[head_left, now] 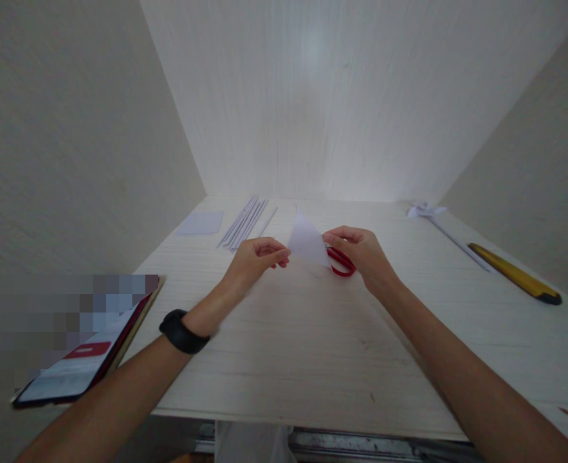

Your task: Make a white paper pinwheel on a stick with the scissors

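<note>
A piece of white paper (307,239), roughly triangular as seen from here, is held up over the table between both hands. My left hand (262,254) pinches its left edge between thumb and fingers. On the opposite edge, my right hand (356,247) has its thumb and fingertips closed on the paper. Red-handled scissors (342,262) lie just under my right hand; their blades are mostly hidden behind the paper.
Several thin rolled paper sticks (246,222) and white paper (201,223) lie at the back left. A paper pinwheel (426,210) on a stick rests at the right, near a yellow utility knife (513,271). A tablet-like screen (66,376) stands at the left edge.
</note>
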Action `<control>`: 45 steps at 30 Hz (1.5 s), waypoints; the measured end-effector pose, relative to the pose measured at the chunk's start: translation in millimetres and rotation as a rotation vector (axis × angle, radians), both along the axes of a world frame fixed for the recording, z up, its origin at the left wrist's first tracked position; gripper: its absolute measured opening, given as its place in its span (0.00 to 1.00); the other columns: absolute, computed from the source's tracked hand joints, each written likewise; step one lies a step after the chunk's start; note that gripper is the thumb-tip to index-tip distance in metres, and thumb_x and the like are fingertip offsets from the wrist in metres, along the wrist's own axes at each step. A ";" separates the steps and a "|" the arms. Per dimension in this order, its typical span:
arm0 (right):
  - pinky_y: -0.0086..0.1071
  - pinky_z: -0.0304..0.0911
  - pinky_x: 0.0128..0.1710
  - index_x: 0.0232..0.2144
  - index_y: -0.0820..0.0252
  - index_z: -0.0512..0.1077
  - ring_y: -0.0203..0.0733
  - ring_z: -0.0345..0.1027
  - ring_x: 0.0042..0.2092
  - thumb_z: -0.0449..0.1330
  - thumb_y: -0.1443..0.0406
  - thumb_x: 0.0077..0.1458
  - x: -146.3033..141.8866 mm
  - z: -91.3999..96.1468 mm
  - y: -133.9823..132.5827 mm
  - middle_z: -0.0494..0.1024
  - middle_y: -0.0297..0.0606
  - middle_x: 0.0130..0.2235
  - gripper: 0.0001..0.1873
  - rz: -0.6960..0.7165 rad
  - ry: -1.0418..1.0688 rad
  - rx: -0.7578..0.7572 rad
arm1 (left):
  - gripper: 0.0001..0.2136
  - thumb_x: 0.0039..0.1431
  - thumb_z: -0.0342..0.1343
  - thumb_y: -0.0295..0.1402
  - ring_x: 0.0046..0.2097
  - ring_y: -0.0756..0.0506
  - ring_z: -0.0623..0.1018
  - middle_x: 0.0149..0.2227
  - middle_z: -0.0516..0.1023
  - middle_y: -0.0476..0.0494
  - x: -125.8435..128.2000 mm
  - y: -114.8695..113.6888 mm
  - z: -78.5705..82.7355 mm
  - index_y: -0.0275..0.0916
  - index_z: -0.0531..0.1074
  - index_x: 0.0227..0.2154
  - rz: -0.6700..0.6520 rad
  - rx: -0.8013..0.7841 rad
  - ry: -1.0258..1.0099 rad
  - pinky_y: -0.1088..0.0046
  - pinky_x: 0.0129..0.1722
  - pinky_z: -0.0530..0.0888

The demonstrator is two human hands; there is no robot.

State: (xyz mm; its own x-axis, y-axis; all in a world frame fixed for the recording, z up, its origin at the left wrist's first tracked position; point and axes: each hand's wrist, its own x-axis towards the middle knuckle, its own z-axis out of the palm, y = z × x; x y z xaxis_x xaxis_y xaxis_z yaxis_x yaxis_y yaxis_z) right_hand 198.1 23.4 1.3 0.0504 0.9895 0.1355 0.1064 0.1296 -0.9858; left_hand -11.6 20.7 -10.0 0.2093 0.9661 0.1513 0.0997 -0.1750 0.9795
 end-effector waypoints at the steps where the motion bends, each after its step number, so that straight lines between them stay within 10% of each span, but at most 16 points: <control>1: 0.32 0.61 0.33 0.25 0.60 0.77 0.35 0.67 0.29 0.67 0.57 0.37 -0.1 0.7 -0.7 0.78 0.36 0.28 0.14 0.006 -0.001 -0.005 | 0.07 0.47 0.63 0.35 0.26 0.52 0.74 0.22 0.77 0.49 0.1 -0.6 0.6 0.36 0.75 0.23 0.011 0.001 -0.010 0.76 0.27 0.67; 45: 0.29 0.56 0.27 0.25 0.61 0.75 0.33 0.63 0.27 0.66 0.57 0.39 -0.2 1.5 -4.3 0.75 0.34 0.26 0.13 0.087 0.027 -0.068 | 0.07 0.48 0.62 0.36 0.26 0.51 0.75 0.23 0.77 0.48 -1.6 -2.4 7.3 0.37 0.75 0.24 0.074 0.048 0.023 0.75 0.28 0.69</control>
